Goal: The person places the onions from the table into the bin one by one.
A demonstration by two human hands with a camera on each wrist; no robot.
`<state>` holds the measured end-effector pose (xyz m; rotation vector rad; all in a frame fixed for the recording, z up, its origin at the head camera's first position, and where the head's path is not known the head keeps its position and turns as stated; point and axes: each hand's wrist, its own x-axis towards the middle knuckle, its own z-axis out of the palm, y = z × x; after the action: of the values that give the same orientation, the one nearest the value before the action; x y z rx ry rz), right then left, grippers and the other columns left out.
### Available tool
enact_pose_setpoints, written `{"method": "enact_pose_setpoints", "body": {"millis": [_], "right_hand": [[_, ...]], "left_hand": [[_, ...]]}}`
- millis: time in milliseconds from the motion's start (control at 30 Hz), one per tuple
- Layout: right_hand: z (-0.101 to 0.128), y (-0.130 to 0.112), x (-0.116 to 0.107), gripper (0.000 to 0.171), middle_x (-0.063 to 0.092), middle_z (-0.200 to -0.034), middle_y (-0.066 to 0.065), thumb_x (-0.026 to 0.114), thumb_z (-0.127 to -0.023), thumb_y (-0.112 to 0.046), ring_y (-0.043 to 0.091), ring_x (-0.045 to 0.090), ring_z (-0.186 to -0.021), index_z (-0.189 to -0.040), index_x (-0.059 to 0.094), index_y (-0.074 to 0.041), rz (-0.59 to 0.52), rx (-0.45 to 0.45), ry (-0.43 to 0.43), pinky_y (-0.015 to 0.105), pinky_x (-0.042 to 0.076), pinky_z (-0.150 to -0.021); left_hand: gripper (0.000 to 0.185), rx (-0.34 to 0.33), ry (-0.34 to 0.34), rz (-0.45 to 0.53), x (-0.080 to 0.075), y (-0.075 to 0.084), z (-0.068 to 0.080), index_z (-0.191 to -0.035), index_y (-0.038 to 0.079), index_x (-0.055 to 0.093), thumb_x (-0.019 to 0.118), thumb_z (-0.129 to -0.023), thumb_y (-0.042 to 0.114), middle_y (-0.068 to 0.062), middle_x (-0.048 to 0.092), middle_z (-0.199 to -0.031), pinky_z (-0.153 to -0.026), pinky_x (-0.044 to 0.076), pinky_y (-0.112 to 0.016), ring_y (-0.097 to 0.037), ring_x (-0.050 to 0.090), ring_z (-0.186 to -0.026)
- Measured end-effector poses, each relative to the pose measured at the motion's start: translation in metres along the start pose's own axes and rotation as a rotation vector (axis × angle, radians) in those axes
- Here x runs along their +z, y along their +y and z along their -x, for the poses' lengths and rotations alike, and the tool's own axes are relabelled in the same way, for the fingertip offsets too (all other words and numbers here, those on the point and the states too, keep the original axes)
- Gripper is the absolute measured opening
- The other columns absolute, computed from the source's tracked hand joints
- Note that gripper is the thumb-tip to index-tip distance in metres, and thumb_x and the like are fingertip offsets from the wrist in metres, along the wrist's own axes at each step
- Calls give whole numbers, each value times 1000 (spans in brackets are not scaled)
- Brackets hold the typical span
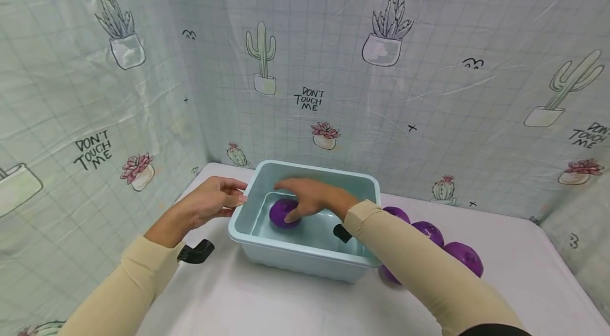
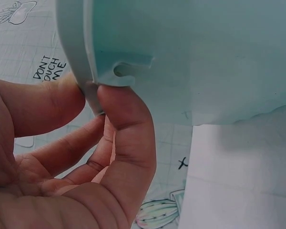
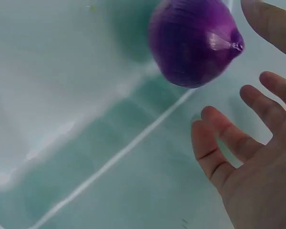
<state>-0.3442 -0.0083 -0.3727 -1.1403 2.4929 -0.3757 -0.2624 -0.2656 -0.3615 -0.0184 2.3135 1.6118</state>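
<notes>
A pale blue plastic basin [image 1: 300, 266] stands on the white table, with one purple onion [image 1: 281, 212] on its floor towards the left end. My left hand [image 1: 209, 199] pinches the basin's left rim [image 2: 88, 57] between thumb and fingers. Over the inside of the basin, my right hand [image 1: 311, 196] hovers at the onion with fingers spread. In the right wrist view the onion [image 3: 193, 43] lies apart from the fingers [image 3: 207, 150], its pointed tip facing the hand.
Several more purple onions [image 1: 464, 257] lie on the table [image 1: 510, 272] right of the basin, partly behind my right sleeve [image 1: 405, 251]. A patterned curtain [image 1: 343, 87] with cactus drawings closes off the back and sides.
</notes>
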Motion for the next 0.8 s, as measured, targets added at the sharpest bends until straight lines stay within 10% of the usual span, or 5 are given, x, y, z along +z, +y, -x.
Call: {"method": "enact_pose_setpoints", "body": {"millis": [800], "right_hand": [[149,27,-67,83,43,-165,6,80,-92,-37,36,53,-140,-161,37,-21,-116,94,204,60,50,-106]], "left_hand": [[57,4,-4,-67,-1,-4,2,-151,-6,46,67,-101,14,-12,63,-118,-85,60,-31,-21,64,-99]]}}
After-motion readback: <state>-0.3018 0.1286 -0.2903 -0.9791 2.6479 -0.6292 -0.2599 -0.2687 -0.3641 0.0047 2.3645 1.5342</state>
